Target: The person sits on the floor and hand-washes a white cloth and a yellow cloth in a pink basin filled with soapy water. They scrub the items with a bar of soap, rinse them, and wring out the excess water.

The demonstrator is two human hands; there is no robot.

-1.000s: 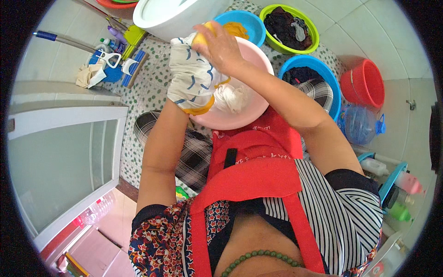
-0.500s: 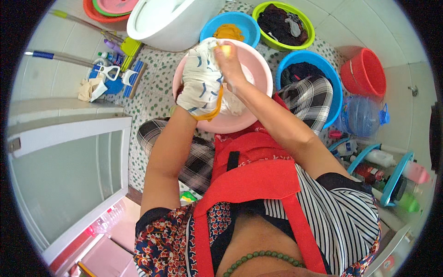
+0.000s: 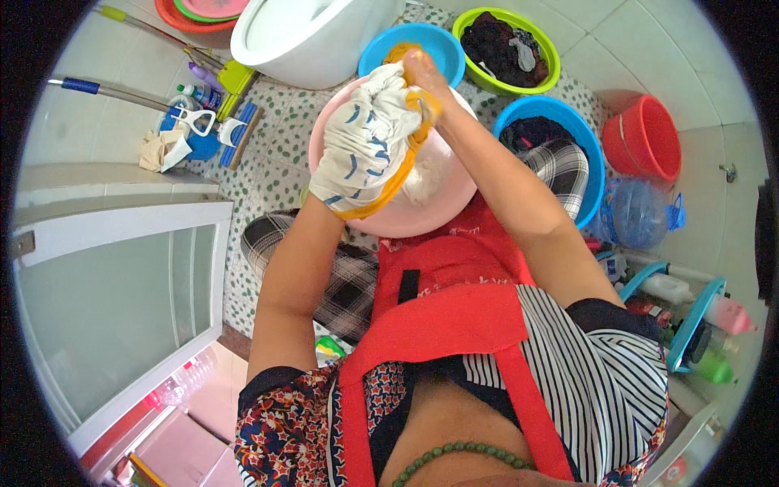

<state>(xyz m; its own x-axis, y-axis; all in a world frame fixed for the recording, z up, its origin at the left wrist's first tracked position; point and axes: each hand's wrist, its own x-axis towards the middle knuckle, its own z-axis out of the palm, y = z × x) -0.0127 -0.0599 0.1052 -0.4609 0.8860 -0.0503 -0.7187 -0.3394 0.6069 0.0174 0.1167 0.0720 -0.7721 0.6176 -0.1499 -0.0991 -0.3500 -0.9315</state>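
A white garment (image 3: 365,146) with blue marks and mustard trim is pulled over my left hand and hangs above the pink basin (image 3: 450,183). My left forearm (image 3: 300,260) runs into its trimmed opening, so the left fingers are hidden. My right hand (image 3: 428,79) is closed at the garment's far end, beside the mustard edging. What it grips cannot be made out now; the yellow bar seen in it earlier does not show. Pale wet cloth (image 3: 422,180) lies in the pink basin.
Beyond stand a blue basin (image 3: 454,61) with mustard cloth and a lime-green basin (image 3: 554,69) with dark clothes. To the right are another blue basin (image 3: 598,154), a red bucket (image 3: 645,138) and a water jug (image 3: 637,213). A white toilet (image 3: 316,49) is at far left.
My right hand has moved away and slightly right, and the yellow bar has gone from sight. The garment has spread toward it, with mustard edging now by that hand.
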